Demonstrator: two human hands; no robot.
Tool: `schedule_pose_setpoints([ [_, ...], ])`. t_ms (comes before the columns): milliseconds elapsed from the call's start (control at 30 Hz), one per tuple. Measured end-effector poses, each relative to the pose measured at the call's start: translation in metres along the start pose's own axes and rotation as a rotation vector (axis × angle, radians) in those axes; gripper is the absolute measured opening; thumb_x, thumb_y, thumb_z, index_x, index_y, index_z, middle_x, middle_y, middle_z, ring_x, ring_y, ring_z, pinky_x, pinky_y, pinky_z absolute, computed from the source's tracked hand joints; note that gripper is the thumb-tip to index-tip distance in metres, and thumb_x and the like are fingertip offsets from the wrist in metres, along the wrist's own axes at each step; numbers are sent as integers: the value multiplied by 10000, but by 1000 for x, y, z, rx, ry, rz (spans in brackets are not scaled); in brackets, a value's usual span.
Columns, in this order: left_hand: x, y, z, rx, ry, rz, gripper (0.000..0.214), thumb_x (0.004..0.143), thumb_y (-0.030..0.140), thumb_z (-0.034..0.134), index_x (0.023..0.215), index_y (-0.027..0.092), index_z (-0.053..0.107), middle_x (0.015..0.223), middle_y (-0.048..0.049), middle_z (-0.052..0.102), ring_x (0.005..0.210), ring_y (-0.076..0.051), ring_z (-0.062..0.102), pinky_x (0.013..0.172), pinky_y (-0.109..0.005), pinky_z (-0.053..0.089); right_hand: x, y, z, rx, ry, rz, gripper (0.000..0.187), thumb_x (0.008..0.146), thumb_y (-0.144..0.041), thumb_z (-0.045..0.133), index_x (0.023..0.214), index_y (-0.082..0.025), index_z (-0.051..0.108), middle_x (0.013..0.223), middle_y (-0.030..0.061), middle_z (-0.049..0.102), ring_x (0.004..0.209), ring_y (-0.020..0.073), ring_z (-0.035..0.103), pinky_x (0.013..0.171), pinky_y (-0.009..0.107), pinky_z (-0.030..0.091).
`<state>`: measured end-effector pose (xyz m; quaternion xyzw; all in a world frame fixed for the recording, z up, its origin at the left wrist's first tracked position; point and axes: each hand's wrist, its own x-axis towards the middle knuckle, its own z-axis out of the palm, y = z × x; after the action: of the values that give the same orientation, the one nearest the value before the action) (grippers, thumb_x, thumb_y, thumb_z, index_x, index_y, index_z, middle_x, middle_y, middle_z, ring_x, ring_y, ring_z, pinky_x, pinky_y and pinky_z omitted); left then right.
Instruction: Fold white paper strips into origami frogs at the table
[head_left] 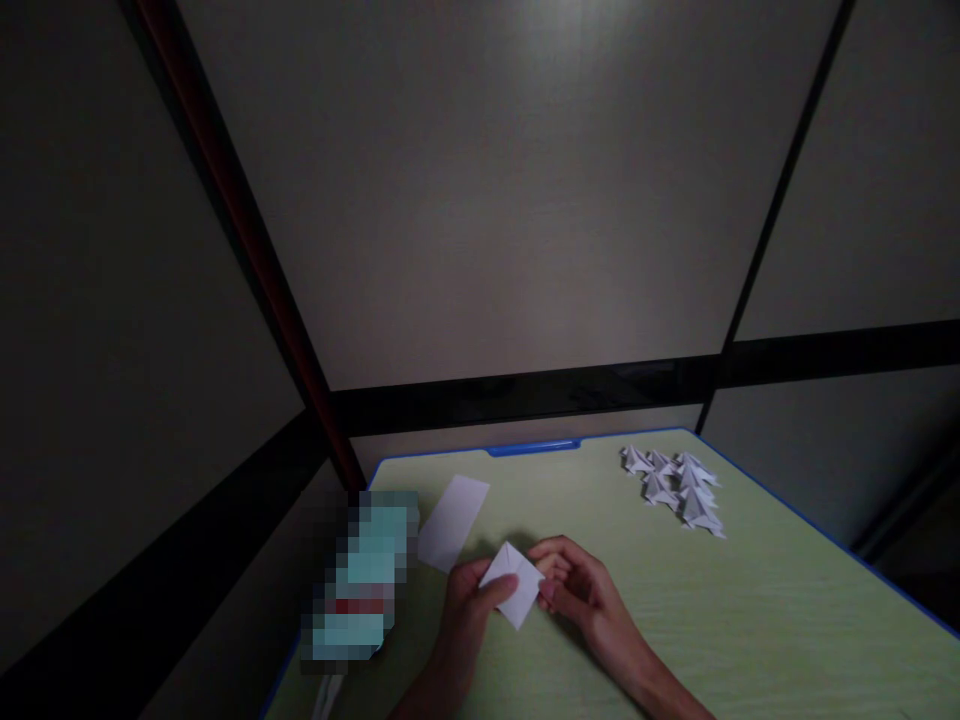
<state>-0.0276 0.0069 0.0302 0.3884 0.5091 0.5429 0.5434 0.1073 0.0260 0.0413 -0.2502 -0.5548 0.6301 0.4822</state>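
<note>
A pixelated turquoise item [358, 575] is set at the left of the green tabletop [780, 610], beside a flat white paper sheet [454, 522]. A folded paper square [523, 600], raised above the tabletop, is pinched by the left hand [469, 605]; its right corner is met by the right hand [581, 588], whose grip cannot be told. White origami figures [694, 490] are clustered at far right.

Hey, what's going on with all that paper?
A person is handling a small piece of folded paper over a green table. The left hand pinches it with the thumb on top, and the right hand is at its right corner; I can't tell how firmly that one grips. A flat white sheet lies on the table, beyond the left hand. Toward the far right sits a cluster of small folded paper shapes.
</note>
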Motion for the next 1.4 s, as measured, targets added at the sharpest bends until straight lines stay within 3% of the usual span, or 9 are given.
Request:
schedule_pose_setpoints([
  [133,1,-3,-1,-52,-22,-10,130,527,227,599,579,108,608,482,8,552,490,-125,459,498,-226,321,-1,-2,-1,6,-23,1,159,646,-246,581,767,-154,534,560,-17,475,536,111,432,502,222,325],
  [300,3,-9,-3,-40,45,33,183,529,228,600,656,98,611,537,-9,573,538,-144,491,532,-241,344,-2,-3,-3,2,-35,-4,155,675,-283,540,726,-139,562,542,-8,489,528,111,432,493,221,314],
  [833,3,-16,-6,-70,108,-5,206,536,198,603,723,116,575,611,-4,595,616,-164,518,584,-259,366,0,-1,-5,-69,8,17,173,666,-301,541,683,-135,588,491,-12,497,483,107,435,473,219,323],
  [1167,2,-15,-6,-12,170,10,220,504,201,628,706,118,595,640,-11,596,653,-179,524,594,-255,358,0,-2,-6,-248,10,-33,132,639,-269,569,657,-141,593,522,-11,485,494,102,422,460,208,331],
  [1400,-1,0,1,66,49,50,126,505,222,614,558,108,612,491,11,532,529,-142,465,506,-227,321,2,1,-9,-310,7,-108,106,633,-258,588,618,-162,631,613,32,555,572,135,491,514,232,388],
])
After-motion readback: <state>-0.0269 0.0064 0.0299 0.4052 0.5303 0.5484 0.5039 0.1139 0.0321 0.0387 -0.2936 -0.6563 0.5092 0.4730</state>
